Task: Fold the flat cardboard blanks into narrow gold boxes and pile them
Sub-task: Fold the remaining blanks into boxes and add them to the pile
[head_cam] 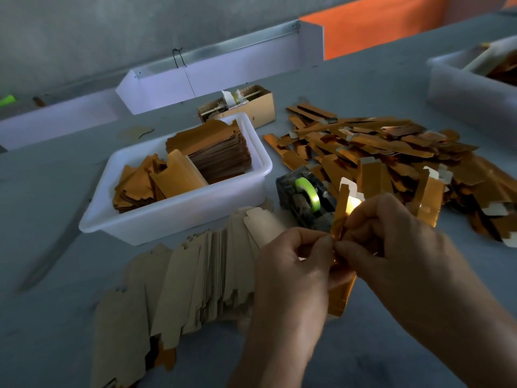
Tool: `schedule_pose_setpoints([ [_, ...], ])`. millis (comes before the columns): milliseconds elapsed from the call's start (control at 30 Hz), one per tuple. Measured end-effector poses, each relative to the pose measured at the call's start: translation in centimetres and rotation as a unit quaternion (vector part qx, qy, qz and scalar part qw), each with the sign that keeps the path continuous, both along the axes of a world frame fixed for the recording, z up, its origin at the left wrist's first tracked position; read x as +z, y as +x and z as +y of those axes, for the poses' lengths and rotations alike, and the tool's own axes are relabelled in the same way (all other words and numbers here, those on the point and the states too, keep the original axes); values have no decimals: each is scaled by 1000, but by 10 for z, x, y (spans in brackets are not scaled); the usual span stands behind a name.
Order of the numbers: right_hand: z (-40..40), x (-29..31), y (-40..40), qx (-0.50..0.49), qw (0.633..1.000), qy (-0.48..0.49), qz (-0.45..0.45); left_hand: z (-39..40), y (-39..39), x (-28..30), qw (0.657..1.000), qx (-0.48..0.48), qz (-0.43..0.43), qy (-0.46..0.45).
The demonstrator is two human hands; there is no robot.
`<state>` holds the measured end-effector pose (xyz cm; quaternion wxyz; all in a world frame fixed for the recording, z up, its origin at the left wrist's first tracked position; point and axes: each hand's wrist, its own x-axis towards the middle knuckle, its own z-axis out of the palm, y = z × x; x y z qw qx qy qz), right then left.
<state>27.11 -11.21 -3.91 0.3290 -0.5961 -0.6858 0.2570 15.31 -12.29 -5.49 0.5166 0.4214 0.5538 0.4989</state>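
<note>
Both hands around gold blank

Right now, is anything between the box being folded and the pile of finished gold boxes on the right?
Nothing visible blocks it. The gold box, pinched by both hands, sits beside the pile; the tape dispenser stands left of that path.

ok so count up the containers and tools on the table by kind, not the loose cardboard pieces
White plastic tubs: 2, a near one holding gold blanks and one at the far right edge.
Brown cardboard box: 1.
Tape dispenser with green tape: 1.
Total: 4.
</note>
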Motion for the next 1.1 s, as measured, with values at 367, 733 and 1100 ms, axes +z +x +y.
schedule_pose_setpoints([
  [367,-5,7,-4,-68,997,-16,-31,-10,15,-13,961,117,196,154],
  [733,-4,-13,-3,-17,978,-79,190,-12,1,-3,991,64,104,45],
  [1100,45,-24,37,-185,973,19,137,-7,-21,-14,776,-60,613,135],
])
